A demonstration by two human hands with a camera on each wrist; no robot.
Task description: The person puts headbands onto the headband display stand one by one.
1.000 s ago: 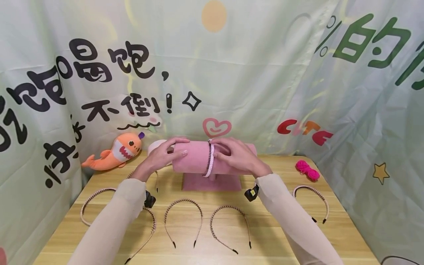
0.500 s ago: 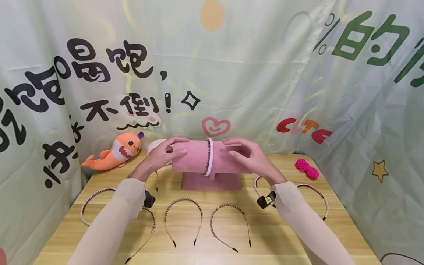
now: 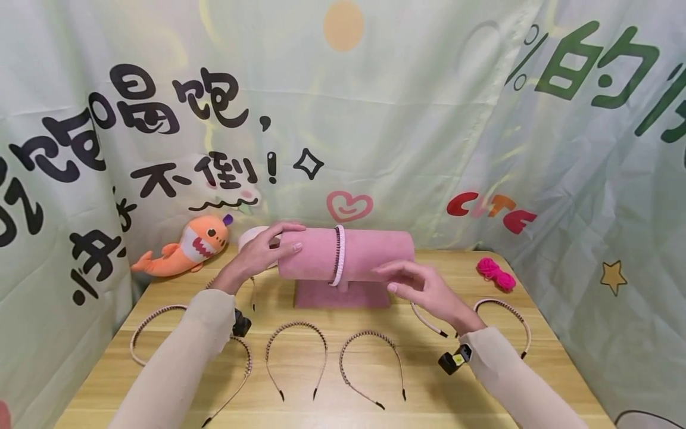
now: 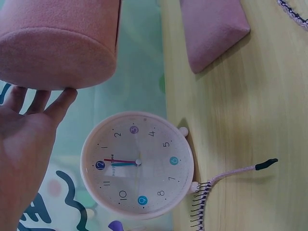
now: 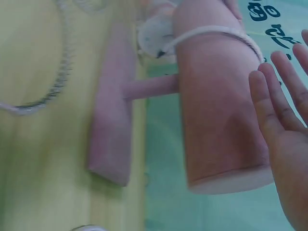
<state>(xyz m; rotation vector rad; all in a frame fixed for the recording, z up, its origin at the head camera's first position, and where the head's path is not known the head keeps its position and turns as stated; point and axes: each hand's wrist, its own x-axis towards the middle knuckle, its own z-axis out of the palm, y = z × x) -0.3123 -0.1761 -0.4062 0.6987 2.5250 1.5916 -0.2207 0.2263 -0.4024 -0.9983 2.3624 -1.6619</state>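
Observation:
A pink velvety roll-shaped display stand [image 3: 311, 256] stands on its base at the back middle of the table. Around its middle sits a pale headband [image 3: 340, 256] with small dark teeth, also seen on the roll in the right wrist view as a light band [image 5: 207, 30]. My left hand [image 3: 256, 255] holds the roll's left end, thumb on the front and fingers on top. In the left wrist view its fingertips [image 4: 67, 96] touch the end's edge. My right hand [image 3: 429, 292] holds nothing, its fingers loose, in front of the roll's right part.
Several toothed headbands lie on the table, among them one in the middle [image 3: 296, 325] and one at the right [image 3: 527, 333]. A round clock [image 4: 137, 192], an orange plush shark [image 3: 184, 250] and pink yarn [image 3: 496, 275] stand at the back. Printed curtains [image 3: 407, 119] surround the table.
My right hand has let go of the headband on the roll and moved right, down and towards me. The left hand has stayed in place.

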